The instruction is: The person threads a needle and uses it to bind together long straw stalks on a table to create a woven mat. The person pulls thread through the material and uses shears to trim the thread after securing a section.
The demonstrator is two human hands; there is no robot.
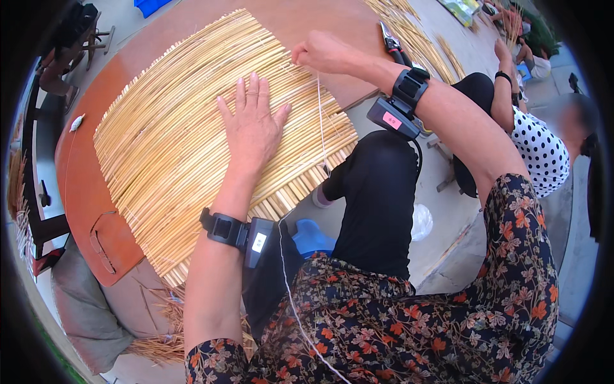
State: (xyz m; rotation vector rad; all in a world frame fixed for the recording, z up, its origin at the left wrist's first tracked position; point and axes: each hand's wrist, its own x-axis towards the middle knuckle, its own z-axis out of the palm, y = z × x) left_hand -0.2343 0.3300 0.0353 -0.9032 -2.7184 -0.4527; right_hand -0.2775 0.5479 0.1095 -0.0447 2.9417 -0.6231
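Note:
A mat of straw-coloured reeds (pixel 173 121), laid side by side and tied with thread, rests on the reddish-brown tabletop and reaches over its near edge. My left hand (pixel 251 121) lies flat on the mat with its fingers spread. At the mat's far right edge, my right hand (pixel 323 52) is closed in a pinch. From its fingers a white string (pixel 320 105) runs down across the reeds toward my knee. Another length of white string (pixel 288 281) trails from the mat's near edge over my lap.
Red-and-black pruning shears (pixel 391 41) and loose reeds (pixel 416 35) lie beyond my right wrist. Eyeglasses (pixel 97 237) and a small white thread bundle (pixel 77 121) are on the tabletop's left. Below sits a blue plastic stool (pixel 310 237). A person in a polka-dot top (pixel 540 150) sits at right.

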